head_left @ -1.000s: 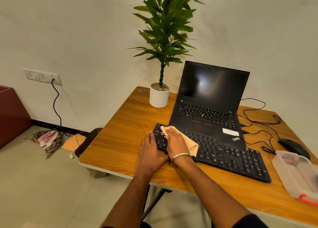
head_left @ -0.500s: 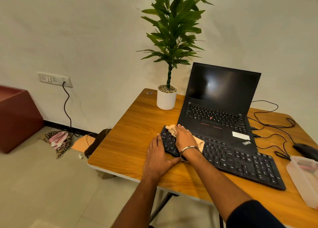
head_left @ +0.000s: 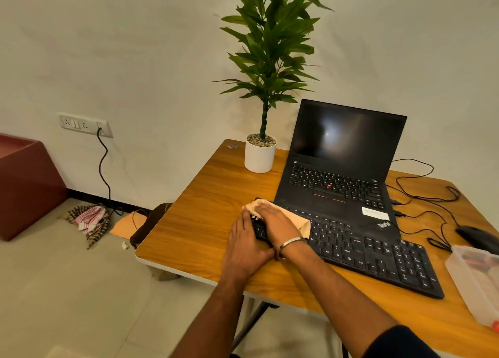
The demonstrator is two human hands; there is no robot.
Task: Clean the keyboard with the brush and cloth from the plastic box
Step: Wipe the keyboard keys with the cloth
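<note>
Two hands meet at the left end of the keyboard [head_left: 372, 255] in the head view. The right hand [head_left: 275, 224] lies flat on the cloth [head_left: 298, 217], fingers straight and close together, pressing it onto the keys at the far left corner. A metal bangle [head_left: 293, 241] circles that wrist. The left hand [head_left: 244, 249] rests on the table [head_left: 199, 222] with straight fingers touching the keyboard's left edge. The keyboard lies aslant on the table, its far edge tucked under the front of the open laptop [head_left: 340, 174]. The plastic box [head_left: 475, 282] stands at the right edge of the picture, well apart from the hands; something red shows inside, too blurred to name. A mouse [head_left: 478, 236] sits just behind the box, and a potted plant [head_left: 260, 152] stands left of the laptop.
</note>
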